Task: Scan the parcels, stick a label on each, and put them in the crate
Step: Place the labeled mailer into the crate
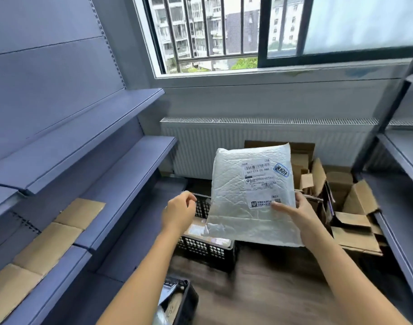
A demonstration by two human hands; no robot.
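A white bubble-mailer parcel (245, 198) is held upright above the black plastic crate (207, 250). It carries a printed shipping label and a round blue-edged sticker (281, 170) near its upper right corner. My right hand (294, 211) grips the parcel's right edge, thumb across the front. My left hand (179, 213) hovers just left of the parcel, fingers loosely curled, holding nothing. Inside the crate lie brown boxes, partly hidden by the parcel.
Blue-grey shelves (121, 174) run along the left, with flat cardboard sheets (48, 245) on a lower one. Opened cardboard boxes (346, 207) pile up on the right before a radiator. A second black crate (179, 303) with bags sits at the bottom. Another shelf rack (402, 160) stands right.
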